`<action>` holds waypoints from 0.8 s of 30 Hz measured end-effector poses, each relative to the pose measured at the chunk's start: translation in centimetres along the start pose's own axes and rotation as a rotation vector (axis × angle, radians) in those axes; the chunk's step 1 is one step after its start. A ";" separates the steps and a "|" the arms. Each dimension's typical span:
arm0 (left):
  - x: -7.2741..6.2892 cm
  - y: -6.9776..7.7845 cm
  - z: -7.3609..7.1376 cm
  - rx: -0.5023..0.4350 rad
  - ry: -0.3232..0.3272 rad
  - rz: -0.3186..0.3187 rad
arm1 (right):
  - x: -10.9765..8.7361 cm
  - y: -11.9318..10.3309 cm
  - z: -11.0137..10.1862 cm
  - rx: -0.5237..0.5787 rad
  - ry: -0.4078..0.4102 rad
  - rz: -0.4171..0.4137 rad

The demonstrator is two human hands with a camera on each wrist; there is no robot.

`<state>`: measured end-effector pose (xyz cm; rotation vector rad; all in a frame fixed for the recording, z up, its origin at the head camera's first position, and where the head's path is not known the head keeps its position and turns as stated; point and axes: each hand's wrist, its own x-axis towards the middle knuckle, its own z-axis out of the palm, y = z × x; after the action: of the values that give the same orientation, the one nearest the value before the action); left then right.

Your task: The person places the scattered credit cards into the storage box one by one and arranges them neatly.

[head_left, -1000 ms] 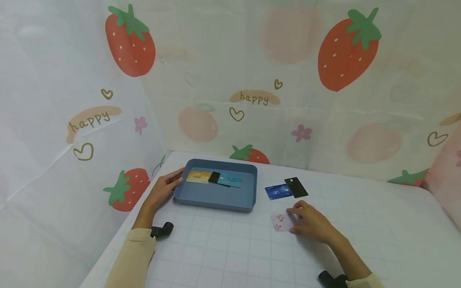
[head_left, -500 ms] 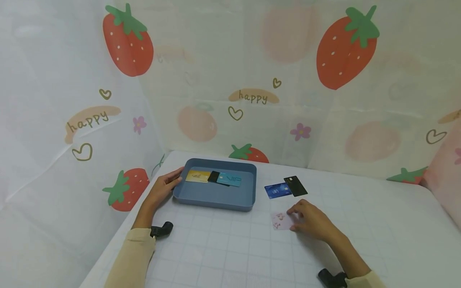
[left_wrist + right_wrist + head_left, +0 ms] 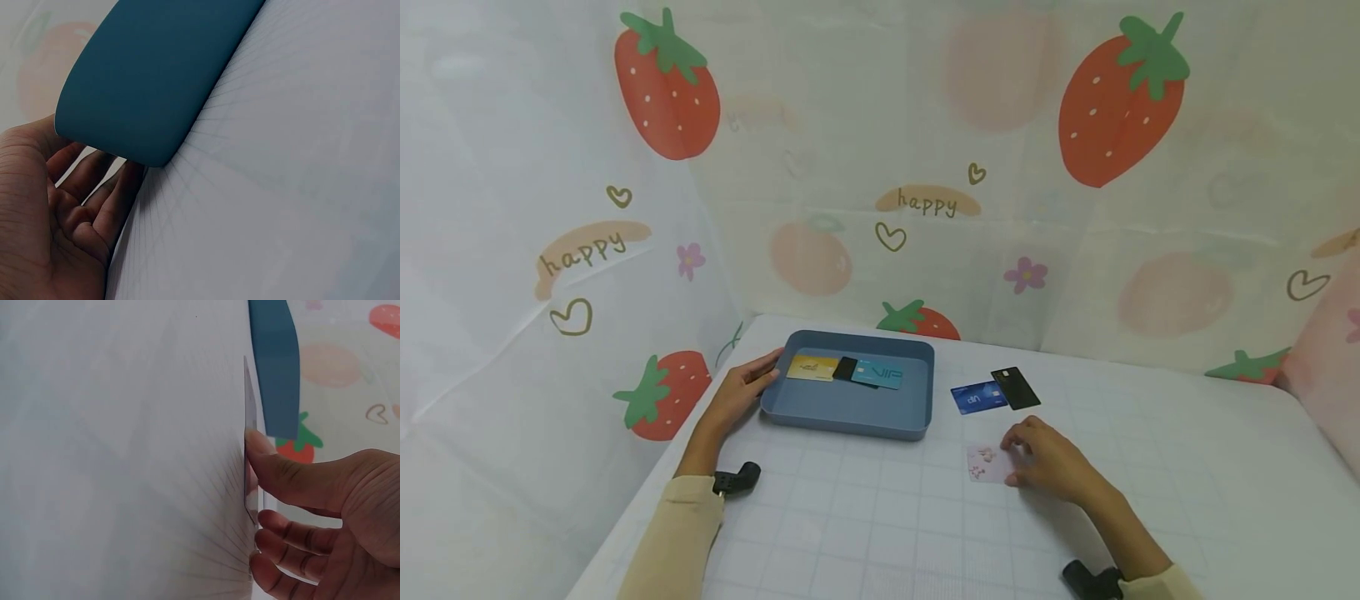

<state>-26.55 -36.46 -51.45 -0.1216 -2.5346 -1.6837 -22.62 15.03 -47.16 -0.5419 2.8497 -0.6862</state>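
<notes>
My right hand (image 3: 1051, 467) is over a pale pink card (image 3: 984, 463) with a flower print, flat on the white table. Thumb and fingers meet opposite edges of its right end, and the right wrist view shows the thumb on the card's edge. Against the outer left wall of a blue-grey tray (image 3: 850, 415) rests my left hand (image 3: 737, 398), fingers extended. A gold card (image 3: 812, 367), a black card (image 3: 846, 369) and a teal VIP card (image 3: 880, 375) lie in the tray, the teal one overlapping the black.
Right of the tray, a blue VIP card (image 3: 977, 397) lies partly under another black card (image 3: 1017, 388). White gridded cloth covers the table (image 3: 865, 517). Behind it hangs a curtain (image 3: 820, 150) printed with strawberries. Each wrist wears a black camera (image 3: 737, 478).
The pink card and the right fingertips have shifted very slightly to the right since half a second ago. The left hand, tray and other cards keep their places.
</notes>
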 end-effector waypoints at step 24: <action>0.3 -0.3 0.1 0.024 0.006 0.008 | -0.1 0.1 -0.2 0.068 -0.039 0.014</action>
<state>-26.94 -36.45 -51.72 -0.1238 -2.5455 -1.6483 -22.62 15.27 -47.03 -0.5193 2.7804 -0.7581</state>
